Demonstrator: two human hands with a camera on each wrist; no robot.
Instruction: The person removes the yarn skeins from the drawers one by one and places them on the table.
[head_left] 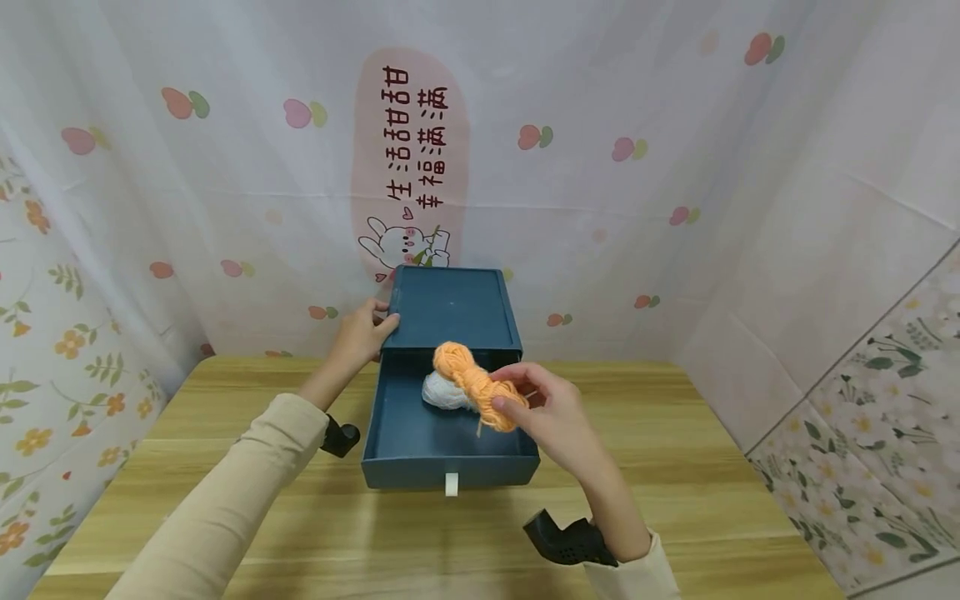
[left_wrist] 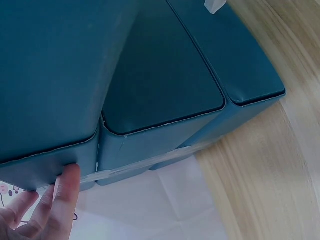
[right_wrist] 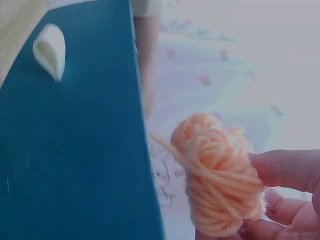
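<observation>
A dark blue drawer box (head_left: 453,304) stands on the table, its top drawer (head_left: 450,472) pulled out toward me. My right hand (head_left: 551,417) pinches a small skein of orange yarn (head_left: 476,379) between thumb and fingers, over the drawer's right half. In the right wrist view, the orange yarn (right_wrist: 222,185) is wound tight at its middle, and a loose strand points left. Behind it in the drawer lies a white yarn skein (head_left: 444,392), partly hidden by the orange one. My left hand (head_left: 365,332) rests on the box's left top edge; its fingers (left_wrist: 67,192) touch the box wall with little bend.
A white pull tab (head_left: 452,485) hangs on the drawer front. The left wrist view shows more closed drawers (left_wrist: 165,75) in the same box. The wooden table (head_left: 637,467) reaches back to a printed curtain (head_left: 600,250), with patterned fabric at both sides.
</observation>
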